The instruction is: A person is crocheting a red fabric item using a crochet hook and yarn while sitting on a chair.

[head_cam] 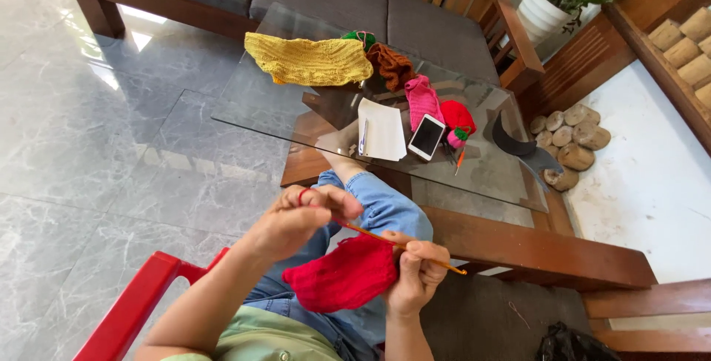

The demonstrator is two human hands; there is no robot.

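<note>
My left hand (300, 216) is curled nearly closed, red yarn (304, 195) looped over a finger. My right hand (416, 276) pinches the orange crochet hook (400, 245) and grips the edge of the red crocheted piece (342, 275), which hangs between both hands over my lap. White paper (385, 130) and a smartphone (426, 136) lie on the glass table (244, 105) ahead.

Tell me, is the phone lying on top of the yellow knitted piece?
No, the phone lies on the glass table beside the white paper, well apart from the yellow knitted piece.
</note>
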